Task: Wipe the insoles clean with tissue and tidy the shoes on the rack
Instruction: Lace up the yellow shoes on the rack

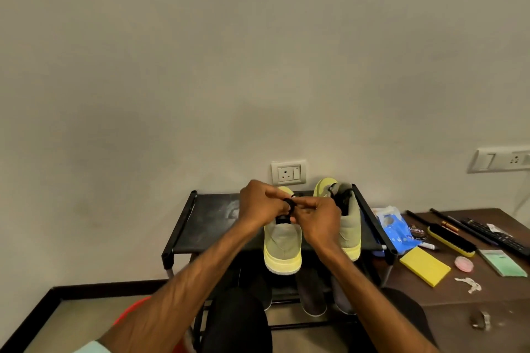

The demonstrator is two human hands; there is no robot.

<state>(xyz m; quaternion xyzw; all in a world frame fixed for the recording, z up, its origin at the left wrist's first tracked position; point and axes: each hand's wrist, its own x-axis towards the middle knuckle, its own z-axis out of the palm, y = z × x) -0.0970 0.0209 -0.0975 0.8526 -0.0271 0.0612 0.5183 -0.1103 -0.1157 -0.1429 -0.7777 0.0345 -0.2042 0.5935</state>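
Yellow-green, with pale soles, the left shoe (pixel 282 246) stands on the top shelf of the black rack (pixel 206 218), its heel jutting past the near edge. The right shoe (pixel 351 218) sits beside it, close to the right rail. Above the left shoe's opening, the left hand (pixel 258 203) and right hand (pixel 318 221) meet, each with fingers curled and pinching the black lace (pixel 289 205). A hard tug toward the person would likely drag this overhanging shoe off the shelf and onto the lap or floor. The right wrist passes just beside the right shoe and could nudge it sideways. A loosely finished lace may slip undone. The insoles are hidden, so whether they are wiped cannot be told.
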